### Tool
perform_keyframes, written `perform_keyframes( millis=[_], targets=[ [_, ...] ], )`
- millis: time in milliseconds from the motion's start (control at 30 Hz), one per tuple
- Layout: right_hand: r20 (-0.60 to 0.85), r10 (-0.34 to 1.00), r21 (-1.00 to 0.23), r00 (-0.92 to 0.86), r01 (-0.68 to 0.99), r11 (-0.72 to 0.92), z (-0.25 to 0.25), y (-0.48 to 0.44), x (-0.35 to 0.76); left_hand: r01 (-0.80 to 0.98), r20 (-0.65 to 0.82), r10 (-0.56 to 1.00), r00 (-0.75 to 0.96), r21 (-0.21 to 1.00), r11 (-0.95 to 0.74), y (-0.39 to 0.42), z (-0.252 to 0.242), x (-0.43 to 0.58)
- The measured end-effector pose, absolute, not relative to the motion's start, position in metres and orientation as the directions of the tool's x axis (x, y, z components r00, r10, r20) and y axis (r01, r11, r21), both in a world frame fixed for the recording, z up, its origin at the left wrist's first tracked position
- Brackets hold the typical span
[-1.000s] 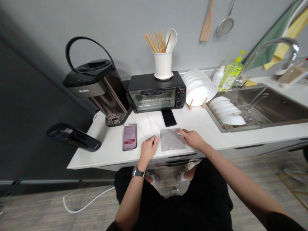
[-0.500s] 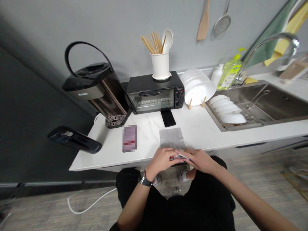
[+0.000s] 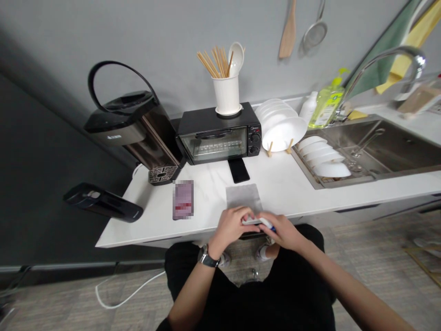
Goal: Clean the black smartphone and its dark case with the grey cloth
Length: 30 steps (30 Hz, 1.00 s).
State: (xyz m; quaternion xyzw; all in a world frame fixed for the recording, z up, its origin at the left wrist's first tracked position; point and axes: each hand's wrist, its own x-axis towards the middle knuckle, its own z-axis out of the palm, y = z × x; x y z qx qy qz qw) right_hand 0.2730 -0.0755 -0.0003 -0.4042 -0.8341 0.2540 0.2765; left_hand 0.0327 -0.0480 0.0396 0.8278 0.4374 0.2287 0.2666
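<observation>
Gripping a pale strip (image 3: 250, 221) in my left hand (image 3: 233, 226) and a white-and-blue piece (image 3: 266, 223) in my right hand (image 3: 285, 233) at the table (image 3: 208, 202) edge, near the grey cloth (image 3: 243, 195), I do best with a light, steady touch.

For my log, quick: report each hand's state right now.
Left hand: closed on a slim pale item, kind unclear.
Right hand: closed on a small white-and-blue item, kind unclear.
</observation>
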Motion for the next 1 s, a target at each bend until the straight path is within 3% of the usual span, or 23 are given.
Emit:
perform_keyframes(
  millis=[133, 333, 567, 867, 1000],
  targets=[
    [0.349, 0.921, -0.72, -0.172, 0.579, 0.381, -0.016, -0.02, 0.292, 0.737, 0.322, 0.892, 0.319, 0.507, -0.447, -0.036, 0.022, 0.001],
    [0.431, 0.902, -0.747, -0.031, 0.548, 0.376, -0.023, 0.081, 0.306, 0.815, 0.343, 0.886, 0.31, 0.383, -0.434, -0.033, 0.001, -0.006],
    [0.366, 0.927, -0.747, 0.08, 0.619, 0.242, -0.028, 0.139, 0.312, 0.816, 0.338, 0.892, 0.301, 0.393, -0.424, -0.034, 0.003, -0.004],
    [0.427, 0.845, -0.729, 0.321, 0.675, 0.112, -0.054, 0.066, 0.313, 0.775, 0.385, 0.863, 0.329, 0.412, -0.479, -0.032, 0.008, 0.002],
    [0.443, 0.875, -0.542, 0.197, 0.836, 0.087, -0.056, 0.004, 0.297, 0.752, 0.377, 0.826, 0.419, 0.365, -0.549, 0.003, 0.016, 0.024]
  ],
)
